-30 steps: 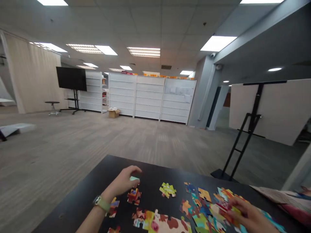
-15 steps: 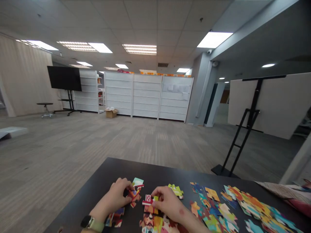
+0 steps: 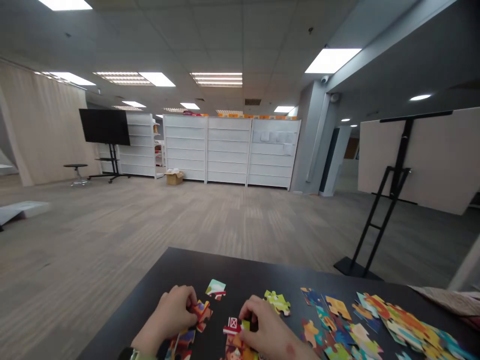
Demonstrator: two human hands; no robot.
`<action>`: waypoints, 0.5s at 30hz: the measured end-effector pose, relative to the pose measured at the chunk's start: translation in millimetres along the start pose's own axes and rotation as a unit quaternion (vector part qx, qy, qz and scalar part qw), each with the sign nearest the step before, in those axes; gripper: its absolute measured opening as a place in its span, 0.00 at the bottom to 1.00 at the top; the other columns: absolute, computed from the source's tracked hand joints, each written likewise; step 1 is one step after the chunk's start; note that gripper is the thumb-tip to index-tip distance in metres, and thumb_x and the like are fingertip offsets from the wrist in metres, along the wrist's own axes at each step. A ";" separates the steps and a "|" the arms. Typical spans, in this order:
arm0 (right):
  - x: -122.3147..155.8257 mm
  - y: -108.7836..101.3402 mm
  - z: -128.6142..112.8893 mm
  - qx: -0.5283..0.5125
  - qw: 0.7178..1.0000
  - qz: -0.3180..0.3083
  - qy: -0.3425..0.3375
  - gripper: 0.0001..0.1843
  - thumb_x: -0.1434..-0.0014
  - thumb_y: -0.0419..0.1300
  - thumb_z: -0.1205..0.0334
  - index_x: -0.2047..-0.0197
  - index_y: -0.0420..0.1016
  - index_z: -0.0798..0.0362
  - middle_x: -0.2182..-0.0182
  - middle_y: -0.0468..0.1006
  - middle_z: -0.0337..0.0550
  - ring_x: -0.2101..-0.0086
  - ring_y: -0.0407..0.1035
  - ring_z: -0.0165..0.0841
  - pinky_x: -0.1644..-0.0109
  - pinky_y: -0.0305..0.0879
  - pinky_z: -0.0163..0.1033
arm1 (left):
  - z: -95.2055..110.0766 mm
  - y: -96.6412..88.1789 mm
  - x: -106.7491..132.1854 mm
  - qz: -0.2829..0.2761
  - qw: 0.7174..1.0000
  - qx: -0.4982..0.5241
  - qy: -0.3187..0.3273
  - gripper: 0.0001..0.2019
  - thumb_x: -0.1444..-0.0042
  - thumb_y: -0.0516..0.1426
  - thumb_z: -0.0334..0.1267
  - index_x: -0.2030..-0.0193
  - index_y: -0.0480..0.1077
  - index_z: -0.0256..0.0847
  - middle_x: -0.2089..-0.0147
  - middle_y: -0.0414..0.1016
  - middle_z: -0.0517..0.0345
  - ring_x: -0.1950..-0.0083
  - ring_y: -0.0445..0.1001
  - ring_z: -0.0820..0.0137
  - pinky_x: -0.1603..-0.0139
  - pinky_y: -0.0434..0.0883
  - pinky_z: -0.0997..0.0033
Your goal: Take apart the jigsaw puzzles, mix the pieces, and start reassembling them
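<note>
My left hand (image 3: 173, 314) pinches a red, orange and purple jigsaw piece (image 3: 203, 314) at its left edge, just above a dark-toned jigsaw section (image 3: 182, 345). A pale green, white and red jigsaw piece (image 3: 216, 289) lies apart beyond it. My right hand (image 3: 267, 325) has its thumb and fingers closed on a red jigsaw piece with a white-crossed door (image 3: 233, 325). That piece sits at the top of a joined jigsaw section (image 3: 235, 349), which the frame's bottom edge cuts off. Beyond my right hand lies a lime-green jigsaw piece (image 3: 277, 302).
Several loose jigsaw pieces (image 3: 337, 306) spread over the right of the black table (image 3: 210, 265), with a heap of overlapping pieces (image 3: 408, 325) farther right. Cloth (image 3: 446, 300) lies at the right edge. A board on a black stand (image 3: 386, 210) rises past the table.
My left hand has drawn its jigsaw piece toward the lower left, away from the pale green piece. My right hand stays at the red piece. The camera view has shifted slightly.
</note>
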State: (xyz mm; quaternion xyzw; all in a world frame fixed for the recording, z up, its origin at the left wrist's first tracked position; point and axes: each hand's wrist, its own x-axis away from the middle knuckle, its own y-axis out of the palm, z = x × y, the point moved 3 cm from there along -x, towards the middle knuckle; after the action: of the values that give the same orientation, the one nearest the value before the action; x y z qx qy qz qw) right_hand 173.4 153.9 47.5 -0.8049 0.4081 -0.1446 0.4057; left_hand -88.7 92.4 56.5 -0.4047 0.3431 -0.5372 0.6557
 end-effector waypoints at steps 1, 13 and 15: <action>0.4 0.9 1.5 -0.004 1.000 0.008 -0.011 0.10 0.53 0.63 0.67 0.64 0.78 0.49 0.63 0.75 0.37 0.63 0.69 0.33 0.59 0.60 0.35 | -2.2 -1.9 0.6 0.007 1.000 -0.002 -0.004 0.08 0.58 0.59 0.33 0.68 0.73 0.44 0.63 0.78 0.54 0.56 0.73 0.51 0.56 0.63 0.56; 0.3 10.3 16.0 -0.052 0.995 0.074 -0.040 0.18 0.46 0.49 0.79 0.66 0.76 0.51 0.67 0.78 0.37 0.64 0.71 0.32 0.59 0.60 0.35 | 4.0 1.8 -23.7 0.031 0.989 0.122 0.074 0.20 0.40 0.47 0.34 0.44 0.70 0.40 0.45 0.75 0.50 0.44 0.72 0.64 0.41 0.66 0.65; 0.2 9.8 15.9 -0.056 0.995 0.075 -0.046 0.18 0.45 0.49 0.79 0.66 0.75 0.51 0.67 0.78 0.37 0.64 0.71 0.31 0.59 0.60 0.34 | -4.6 0.6 -19.5 0.011 0.991 0.123 0.050 0.17 0.44 0.52 0.36 0.50 0.72 0.38 0.54 0.77 0.52 0.53 0.74 0.64 0.49 0.69 0.67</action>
State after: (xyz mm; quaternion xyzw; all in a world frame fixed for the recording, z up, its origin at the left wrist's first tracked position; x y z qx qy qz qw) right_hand 177.2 158.9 29.9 -0.7993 0.4557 -0.0539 0.3881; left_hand -96.2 110.9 54.3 -0.2902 0.3113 -0.5878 0.6880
